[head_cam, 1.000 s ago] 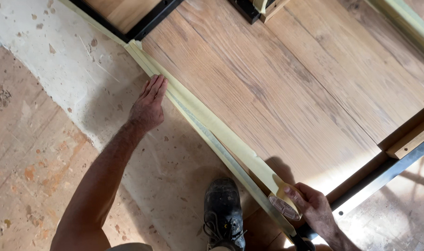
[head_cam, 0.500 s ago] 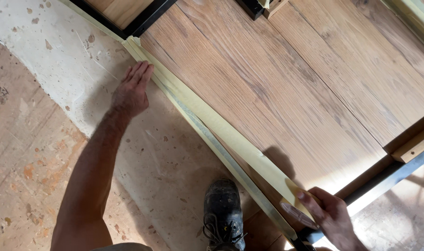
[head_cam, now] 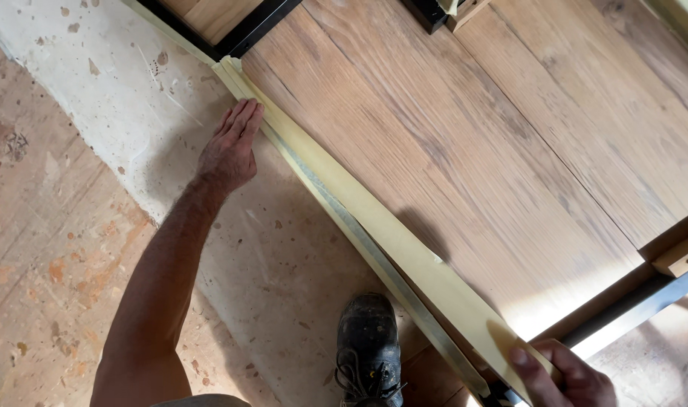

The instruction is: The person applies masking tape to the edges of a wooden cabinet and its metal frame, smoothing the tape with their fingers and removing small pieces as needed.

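Half the strip, approx., looks stuck down: my left hand (head_cam: 231,151) lies flat, fingers together and straight, palm pressing beside the pale yellow masking tape (head_cam: 374,226) where it runs along the edge of the wood panel (head_cam: 495,158), w/ nothing clamped in that grip. From the far corner by the black metal frame (head_cam: 246,34) down to about my left fingertips the tape sits tight on the edge; I'd judge that stretch done. The rest, from there toward my right hand (head_cam: 562,377), lifts off the surface in a wide band, so it's not pressed yet. My right grip is closed on the loose near end of the tape, thumb on top, holding it taut at the bottom of the view; whether a roll is behind it I can't tell, it's cut off. My black boot (head_cam: 370,350) stands on the pale plaster-stained floor (head_cam: 95,90) just beside the panel edge. Left to do, as I judge: smooth the lifted length, finish the end near the lower frame rail (head_cam: 638,309).
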